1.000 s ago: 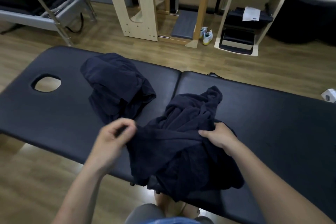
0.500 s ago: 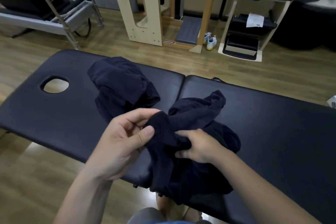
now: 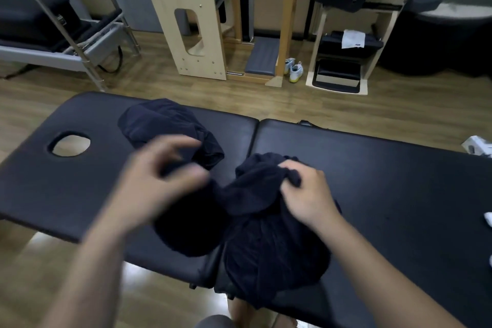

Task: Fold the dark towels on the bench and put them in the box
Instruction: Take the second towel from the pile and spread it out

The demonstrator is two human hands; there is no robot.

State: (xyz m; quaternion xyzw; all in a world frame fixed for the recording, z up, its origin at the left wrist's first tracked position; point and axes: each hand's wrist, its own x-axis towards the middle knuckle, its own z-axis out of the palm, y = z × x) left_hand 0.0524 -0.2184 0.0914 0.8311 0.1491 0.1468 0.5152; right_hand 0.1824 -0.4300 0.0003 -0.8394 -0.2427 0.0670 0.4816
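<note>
The right grip (image 3: 306,194) is closed on a bunched fold of the near dark towel (image 3: 266,237), with its fingers curled over the cloth at the top of the heap. The left grip (image 3: 159,175) hovers just to the left of it, badly smeared by motion, with its fingers spread and bent. I cannot tell whether it pinches any cloth (the dark patch between thumb and fingers could belong to either towel). The near dark towel lies crumpled across the middle of the surface (image 3: 386,175), by the seam between its two padded sections, and its lower part hangs over the near edge. A second dark towel (image 3: 157,119) sits in a loose heap on the left section, toward the far edge, near the first and partly hidden behind the left grip. Farther left in that section is an oval face hole (image 3: 69,144), with floor showing through it. Beyond the surface is a wooden floor (image 3: 346,106), where an arched wooden frame (image 3: 186,42) stands and a pair of pale shoes (image 3: 294,72) sits beside a wooden post. A small white object (image 3: 478,145) shows at the right edge, too cut off to identify.
</note>
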